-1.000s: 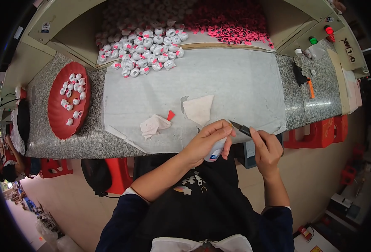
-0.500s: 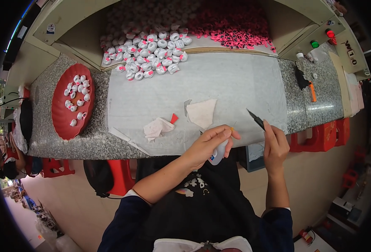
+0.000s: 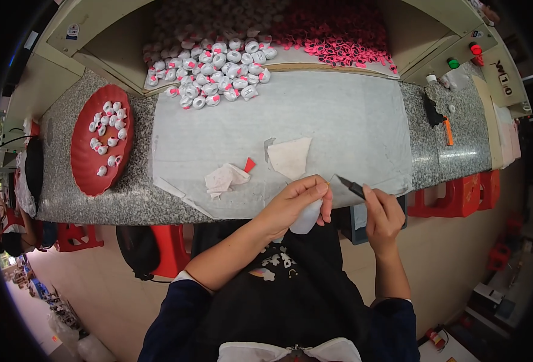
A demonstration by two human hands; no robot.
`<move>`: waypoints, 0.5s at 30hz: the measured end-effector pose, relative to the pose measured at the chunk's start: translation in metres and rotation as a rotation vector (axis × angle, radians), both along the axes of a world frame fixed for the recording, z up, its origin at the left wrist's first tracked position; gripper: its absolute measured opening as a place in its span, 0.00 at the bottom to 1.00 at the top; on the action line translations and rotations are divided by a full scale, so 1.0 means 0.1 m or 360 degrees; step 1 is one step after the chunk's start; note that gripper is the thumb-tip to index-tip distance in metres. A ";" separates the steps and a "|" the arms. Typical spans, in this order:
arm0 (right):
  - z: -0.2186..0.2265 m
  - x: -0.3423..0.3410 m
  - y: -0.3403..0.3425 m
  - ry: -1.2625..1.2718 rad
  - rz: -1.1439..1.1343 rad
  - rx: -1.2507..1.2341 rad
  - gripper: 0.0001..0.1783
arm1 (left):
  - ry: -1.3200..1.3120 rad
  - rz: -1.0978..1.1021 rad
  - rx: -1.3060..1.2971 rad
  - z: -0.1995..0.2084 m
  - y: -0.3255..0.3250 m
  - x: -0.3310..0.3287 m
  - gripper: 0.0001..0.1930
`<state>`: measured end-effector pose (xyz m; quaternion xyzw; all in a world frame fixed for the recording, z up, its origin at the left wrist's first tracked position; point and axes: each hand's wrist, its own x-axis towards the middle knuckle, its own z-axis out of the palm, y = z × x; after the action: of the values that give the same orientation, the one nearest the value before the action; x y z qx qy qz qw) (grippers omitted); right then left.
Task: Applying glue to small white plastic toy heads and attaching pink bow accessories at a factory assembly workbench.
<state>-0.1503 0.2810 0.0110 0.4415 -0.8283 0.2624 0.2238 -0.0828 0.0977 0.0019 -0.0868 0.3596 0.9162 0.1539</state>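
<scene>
My left hand [image 3: 293, 204] is closed around a small white rounded part [image 3: 307, 218], held just off the near edge of the bench. My right hand [image 3: 383, 212] grips a small dark-handled blade [image 3: 351, 187] whose tip points at the part, close to my left fingertips. Both hands hover in front of my body, over the front edge of the grey mat [image 3: 339, 127].
A crumpled white cloth [image 3: 224, 179], a red scrap [image 3: 249, 165] and a pale paper piece [image 3: 290, 157] lie on the mat. A red tray [image 3: 85, 172] holds several white parts at left. A heap of white-and-pink parts [image 3: 215, 72] and pink pieces [image 3: 339, 36] fill the back.
My hands have drawn slightly apart and shifted; the blade went from pressed against the part, out to the right, then back beside my left fingertips.
</scene>
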 end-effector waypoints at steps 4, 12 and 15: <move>-0.04 -0.14 0.00 0.0060 -0.0198 -0.0046 0.19 | 0.0011 -0.0024 0.0010 -0.01 -0.02 0.01 0.13; 0.05 -0.61 -0.01 -0.0326 -0.0587 0.0059 0.17 | 0.0044 0.0107 -0.0022 0.03 -0.19 0.20 0.17; -0.02 -1.12 0.16 -0.0098 -0.0868 0.0296 0.18 | 0.0109 0.0233 -0.0099 0.13 -0.43 0.40 0.16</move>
<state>-0.2624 0.2969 0.0087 0.2129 -0.9434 0.1288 0.2194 -0.0429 0.0549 0.0144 -0.0860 0.3858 0.9158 0.0714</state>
